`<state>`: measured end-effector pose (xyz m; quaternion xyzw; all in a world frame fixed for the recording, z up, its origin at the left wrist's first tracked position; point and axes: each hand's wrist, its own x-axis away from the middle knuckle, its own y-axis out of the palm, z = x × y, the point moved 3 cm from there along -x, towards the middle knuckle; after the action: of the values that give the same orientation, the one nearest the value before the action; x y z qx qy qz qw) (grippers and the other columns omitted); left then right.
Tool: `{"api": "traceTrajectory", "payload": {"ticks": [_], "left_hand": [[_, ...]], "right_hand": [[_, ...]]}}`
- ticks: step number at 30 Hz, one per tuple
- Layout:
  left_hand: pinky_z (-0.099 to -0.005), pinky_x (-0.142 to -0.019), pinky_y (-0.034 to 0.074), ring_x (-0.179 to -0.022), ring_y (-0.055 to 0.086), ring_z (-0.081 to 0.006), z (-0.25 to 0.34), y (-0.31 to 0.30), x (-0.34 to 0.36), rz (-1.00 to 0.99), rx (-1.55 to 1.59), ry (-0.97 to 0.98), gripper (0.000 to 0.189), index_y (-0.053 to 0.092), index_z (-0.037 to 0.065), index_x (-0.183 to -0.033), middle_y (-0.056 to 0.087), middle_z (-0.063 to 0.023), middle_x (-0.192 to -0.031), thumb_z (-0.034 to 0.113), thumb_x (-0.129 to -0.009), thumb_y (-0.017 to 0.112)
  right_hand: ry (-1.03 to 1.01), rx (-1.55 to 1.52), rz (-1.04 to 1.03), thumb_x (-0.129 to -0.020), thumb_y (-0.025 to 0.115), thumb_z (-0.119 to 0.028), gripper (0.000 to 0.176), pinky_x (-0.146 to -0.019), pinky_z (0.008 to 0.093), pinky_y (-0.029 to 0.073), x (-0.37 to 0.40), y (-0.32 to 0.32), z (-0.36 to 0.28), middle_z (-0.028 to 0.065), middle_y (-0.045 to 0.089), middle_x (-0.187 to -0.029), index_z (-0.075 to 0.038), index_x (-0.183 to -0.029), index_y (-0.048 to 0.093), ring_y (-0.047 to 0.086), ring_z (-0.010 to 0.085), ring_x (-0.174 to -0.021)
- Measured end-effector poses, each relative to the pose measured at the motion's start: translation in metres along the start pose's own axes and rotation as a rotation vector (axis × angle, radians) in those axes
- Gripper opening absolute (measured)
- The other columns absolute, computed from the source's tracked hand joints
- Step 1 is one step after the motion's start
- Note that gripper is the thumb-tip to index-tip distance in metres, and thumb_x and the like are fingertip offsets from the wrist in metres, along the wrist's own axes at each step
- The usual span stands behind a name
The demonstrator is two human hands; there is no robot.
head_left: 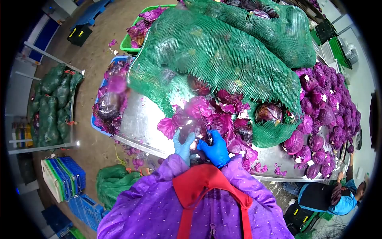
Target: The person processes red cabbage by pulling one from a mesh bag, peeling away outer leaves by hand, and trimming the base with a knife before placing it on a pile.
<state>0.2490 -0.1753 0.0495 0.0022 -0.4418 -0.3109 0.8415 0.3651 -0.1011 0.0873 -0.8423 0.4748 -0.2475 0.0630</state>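
Note:
My right hand (215, 149), in a dark blue glove, is closed around a knife (205, 126) whose thin blade points away from me over the cabbage leaves. Beside it, my left hand (183, 146) in a pale blue glove has its thumb and fingers apart, close to the blurred purple leaves. Loose red cabbage leaves (220, 124) lie heaped just beyond both hands on the metal table (139, 126). A green mesh sack (215, 55) of cabbages lies behind them, with one dark cabbage (269, 113) at its opening. A blurred purple leaf (117, 85) shows over the blue crate.
Peeled red cabbages (327, 115) are piled on the right. At left stand a blue crate (95, 121) and a green crate (125, 44) of leaves. A second mesh sack (294, 40) lies behind. A person (328, 197) works at lower right. Stacked crates (63, 177) stand lower left.

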Motion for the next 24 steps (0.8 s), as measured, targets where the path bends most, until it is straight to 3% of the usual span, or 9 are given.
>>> {"api": "traceTrajectory", "payload": {"ticks": [3,8,11,14,17,20,21,24], "left_hand": [[-0.0326,-0.048,0.049,-0.075,0.060,-0.0216,0.002,0.001,0.007,-0.012,-0.027,-0.082,0.087,0.013,0.028,-0.140,0.049,-0.0128,-0.121,0.035,-0.077,0.073],[-0.0347,-0.049,0.051,-0.079,0.060,-0.0198,0.013,0.011,0.021,0.044,-0.045,-0.112,0.082,0.015,0.026,-0.140,0.051,-0.0109,-0.118,0.033,-0.080,0.071],[-0.0362,-0.053,0.053,-0.091,0.057,-0.0216,-0.008,-0.003,-0.002,0.020,-0.063,0.030,0.079,0.017,0.024,-0.139,0.049,-0.0096,-0.121,0.033,-0.080,0.070],[-0.0374,-0.058,0.053,-0.102,0.053,-0.0231,0.009,0.009,0.018,0.047,-0.071,-0.032,0.079,0.020,0.023,-0.138,0.047,-0.0080,-0.124,0.033,-0.080,0.071],[-0.0532,-0.070,0.049,-0.110,0.047,-0.0306,-0.002,-0.001,0.009,0.021,-0.093,-0.066,0.071,0.022,0.031,-0.135,0.036,-0.0048,-0.135,0.040,-0.081,0.068],[-0.0531,-0.070,0.049,-0.111,0.046,-0.0290,0.000,-0.001,0.013,0.008,-0.077,-0.098,0.070,0.023,0.031,-0.132,0.038,-0.0046,-0.133,0.035,-0.080,0.070],[-0.0533,-0.071,0.048,-0.112,0.046,-0.0285,-0.001,-0.002,0.014,0.017,-0.085,-0.093,0.071,0.023,0.031,-0.132,0.038,-0.0046,-0.132,0.034,-0.080,0.071],[-0.0536,-0.073,0.048,-0.112,0.045,-0.0274,-0.001,0.001,0.012,0.041,-0.106,-0.083,0.072,0.023,0.030,-0.131,0.039,-0.0048,-0.130,0.032,-0.079,0.072]], "right_hand": [[-0.156,0.029,0.110,-0.076,0.070,-0.017,0.031,-0.062,0.0326,0.048,-0.003,0.004,0.006,0.0121,0.061,-0.079,-0.002,-0.098,0.055,0.058,0.0160,-0.069],[-0.110,0.023,0.041,-0.078,0.068,-0.016,0.032,-0.060,0.0334,0.048,-0.008,0.002,-0.010,0.0154,0.063,-0.079,-0.003,-0.104,0.054,0.061,0.0185,-0.066],[-0.130,0.046,0.039,-0.078,0.067,-0.016,0.037,-0.061,0.0339,0.049,-0.014,0.000,-0.008,0.0177,0.064,-0.081,-0.003,-0.110,0.053,0.063,0.0200,-0.067],[-0.169,0.090,0.069,-0.076,0.068,-0.013,0.042,-0.066,0.0375,0.051,-0.017,0.001,-0.003,0.0159,0.066,-0.084,-0.007,-0.113,0.050,0.066,0.0288,-0.078],[-0.165,-0.084,0.067,-0.075,0.068,-0.009,0.046,-0.067,0.0377,0.052,-0.028,0.000,0.028,0.0163,0.066,-0.093,-0.006,-0.117,0.050,0.067,0.0282,-0.078],[0.049,-0.397,-0.109,-0.078,0.061,0.003,0.049,-0.075,0.0296,0.051,-0.015,-0.007,0.018,0.0110,0.056,-0.116,-0.003,-0.125,0.047,0.060,0.0178,-0.088],[-0.119,-0.216,-0.083,-0.078,0.064,0.000,0.054,-0.078,0.0304,0.051,-0.015,-0.004,0.021,0.0128,0.053,-0.122,-0.003,-0.128,0.043,0.059,0.0184,-0.092],[-0.245,-0.056,-0.032,-0.077,0.066,-0.002,0.054,-0.079,0.0307,0.050,-0.020,0.000,0.025,0.0127,0.053,-0.122,-0.001,-0.127,0.045,0.058,0.0177,-0.096]]}}
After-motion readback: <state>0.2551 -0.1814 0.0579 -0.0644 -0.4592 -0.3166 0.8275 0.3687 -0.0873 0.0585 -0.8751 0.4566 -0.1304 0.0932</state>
